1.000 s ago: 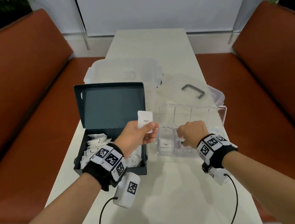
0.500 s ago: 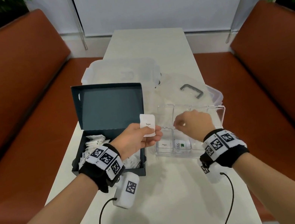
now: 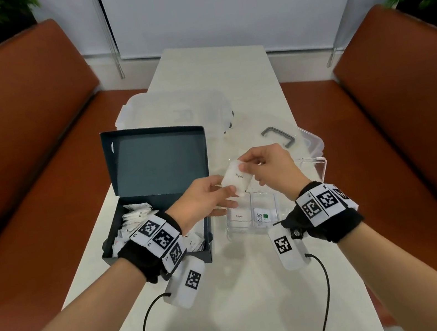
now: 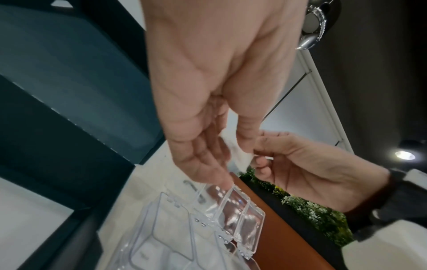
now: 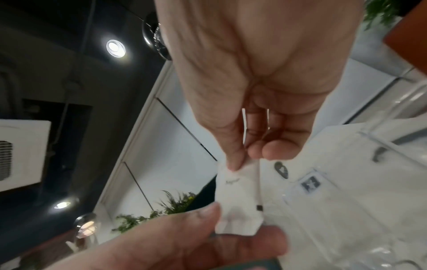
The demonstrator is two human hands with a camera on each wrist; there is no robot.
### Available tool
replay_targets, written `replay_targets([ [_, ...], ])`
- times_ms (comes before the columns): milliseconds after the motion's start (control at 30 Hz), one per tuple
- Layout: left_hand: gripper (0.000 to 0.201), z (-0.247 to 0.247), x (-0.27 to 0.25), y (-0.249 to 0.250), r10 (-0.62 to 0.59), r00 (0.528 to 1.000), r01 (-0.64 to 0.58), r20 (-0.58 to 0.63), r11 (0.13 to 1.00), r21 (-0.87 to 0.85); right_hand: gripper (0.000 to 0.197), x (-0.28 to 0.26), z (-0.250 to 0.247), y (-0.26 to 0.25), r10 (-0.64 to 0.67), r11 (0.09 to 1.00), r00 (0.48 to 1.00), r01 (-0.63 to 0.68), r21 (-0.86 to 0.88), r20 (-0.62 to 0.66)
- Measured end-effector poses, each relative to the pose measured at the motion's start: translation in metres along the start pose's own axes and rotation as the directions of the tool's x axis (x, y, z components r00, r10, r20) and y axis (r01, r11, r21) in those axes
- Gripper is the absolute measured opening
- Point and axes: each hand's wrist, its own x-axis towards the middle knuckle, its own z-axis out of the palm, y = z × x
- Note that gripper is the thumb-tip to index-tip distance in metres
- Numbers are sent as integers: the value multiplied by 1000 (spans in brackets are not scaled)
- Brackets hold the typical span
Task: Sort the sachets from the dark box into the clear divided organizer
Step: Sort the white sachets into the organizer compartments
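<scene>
A white sugar sachet (image 3: 236, 181) is held above the table between both hands. My left hand (image 3: 226, 193) pinches its lower end and my right hand (image 3: 243, 165) pinches its upper end. The right wrist view shows the sachet (image 5: 238, 201) under my right thumb and finger. The left wrist view shows only its edge (image 4: 240, 155). The dark box (image 3: 152, 162) stands open at the left with several white sachets (image 3: 136, 217) inside. Just below the hands lies the clear divided organizer (image 3: 277, 223). It holds a sugar sachet (image 3: 238, 215) and a green-marked sachet (image 3: 262, 216) in separate front compartments.
Behind the organizer is a clear lid with a grey handle (image 3: 278, 137). A translucent bin (image 3: 172, 109) sits behind the dark box. Orange benches (image 3: 22, 170) flank the narrow white table (image 3: 262, 289). Wrist-unit cables hang over its near edge.
My right hand left the organizer, rose to the left and took the top of the sachet. My left hand carried the sachet slightly right and tilted it.
</scene>
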Motion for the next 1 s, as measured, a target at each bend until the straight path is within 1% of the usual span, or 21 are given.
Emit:
replay_targets([
  [67,23,-6,0,-3,-39,995,43,-87,998,45,12,8,6,10,53,996,998,-55,-77,-25],
  [133,23,-13,-2,-7,-70,990,78,-121,995,67,13,13,17,21,90,973,996,-85,-212,10],
  [267,22,-21,-11,-16,-102,989,115,-105,985,125,21,17,40,34,185,887,979,-126,-444,90],
  [333,22,-23,-14,-20,-116,989,129,-94,980,154,27,17,49,37,214,824,968,-107,-557,130],
  [433,23,-25,-19,-24,-129,988,143,-90,975,171,30,17,57,41,222,732,963,-60,-679,153],
  [533,23,-27,-23,-25,-126,987,141,-97,976,167,31,19,59,47,174,684,979,-44,-728,104],
  [633,23,-28,-24,-26,-123,985,142,-118,976,167,31,19,61,52,123,668,992,-52,-742,41],
  [733,24,-27,-24,-29,-133,984,153,-115,971,185,30,15,66,57,124,653,991,-36,-757,60],
  [833,24,-26,-23,-37,-142,986,159,-84,949,270,29,12,71,60,137,648,988,-32,-761,76],
  [933,28,-25,-24,-46,-134,991,133,-24,925,357,30,12,76,63,177,631,976,-12,-776,129],
  [1000,33,-25,-24,-49,-110,994,106,-12,911,398,31,13,77,65,196,619,971,-15,-785,136],
])
